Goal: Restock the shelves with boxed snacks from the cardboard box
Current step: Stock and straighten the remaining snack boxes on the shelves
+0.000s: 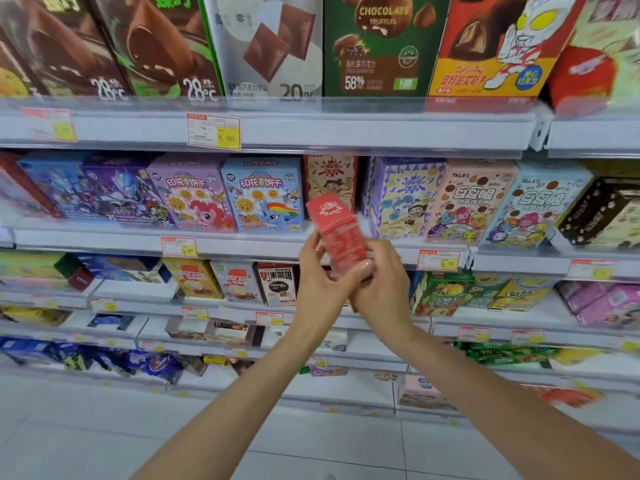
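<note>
A red snack box (337,230) with white print is held up in front of the second shelf (277,244), tilted with its top end leaning left toward the shelf. My left hand (322,282) grips its lower left side, thumb across the front. My right hand (384,282) wraps round its bottom right. Right behind it stands a matching red-and-cream box (330,174), set back in a gap between a blue pony biscuit box (263,195) and a purple cartoon box (403,199). The cardboard box is not in view.
Large chocolate boxes (377,43) fill the top shelf. Coffee boxes (239,282) and green snack boxes (443,292) stand on the shelf below my hands. Lower shelves hold packets (138,362). Price tags (213,131) line the shelf edges. White floor tiles (311,445) lie underneath.
</note>
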Motion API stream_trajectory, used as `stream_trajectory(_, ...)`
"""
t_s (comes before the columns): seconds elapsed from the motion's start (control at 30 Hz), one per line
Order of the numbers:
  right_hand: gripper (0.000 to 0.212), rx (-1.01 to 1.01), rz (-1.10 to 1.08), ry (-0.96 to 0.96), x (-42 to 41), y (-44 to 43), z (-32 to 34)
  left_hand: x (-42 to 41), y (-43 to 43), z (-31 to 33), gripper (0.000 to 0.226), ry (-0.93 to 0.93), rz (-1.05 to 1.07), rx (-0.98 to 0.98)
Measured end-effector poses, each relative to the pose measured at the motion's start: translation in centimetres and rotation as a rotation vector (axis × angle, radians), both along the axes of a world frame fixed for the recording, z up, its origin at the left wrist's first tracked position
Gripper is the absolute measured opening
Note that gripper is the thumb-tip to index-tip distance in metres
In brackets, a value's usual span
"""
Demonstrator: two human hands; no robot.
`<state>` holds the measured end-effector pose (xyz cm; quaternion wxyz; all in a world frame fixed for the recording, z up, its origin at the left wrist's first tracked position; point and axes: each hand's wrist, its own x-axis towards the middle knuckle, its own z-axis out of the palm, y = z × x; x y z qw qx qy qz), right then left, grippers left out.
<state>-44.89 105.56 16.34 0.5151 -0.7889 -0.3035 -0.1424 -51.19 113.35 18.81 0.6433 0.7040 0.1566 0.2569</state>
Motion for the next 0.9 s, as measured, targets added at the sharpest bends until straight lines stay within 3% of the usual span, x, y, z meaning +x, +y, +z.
stream_trajectory(0.1,0.06,-0.081,0.183,0.008,-0.3,-0.4,-0.4,0.9,1.1,0.8,0.061,0.018,0.106,-0.027)
stream_trajectory(0.17,0.053,-0.072,0.295,0.039,0.2,-0.9,0.1,1.1,2.4,1.1,0.042,0.01,0.142,0.014)
stream_trajectory(0.27,0.046,0.009,0.264,0.07,1.8,-1.5,1.6,1.5,5.2,1.8,0.03,0.0,0.062,-0.003)
stream_trajectory(0.37,0.062,0.016,0.222,0.322,3.7,-1.7,3.4,1.8,7.5,2.9,0.034,-0.013,-0.113,-0.033)
stream_trajectory(0.47,0.057,0.017,0.367,0.551,5.2,-1.6,3.9,2.2,8.3,3.2,0.035,0.01,-0.236,-0.005)
stream_trajectory(0.57,0.049,0.058,0.258,0.462,5.1,-1.5,3.9,2.6,8.3,2.5,0.043,0.011,-0.219,0.077)
stream_trajectory(0.73,0.058,0.124,-0.06,0.131,4.5,0.2,3.6,2.8,8.4,1.3,0.04,-0.046,0.178,0.4)
stream_trajectory(0.9,0.061,0.096,-0.104,0.09,5.3,3.4,2.9,3.0,9.3,0.1,0.029,0.021,0.264,0.487)
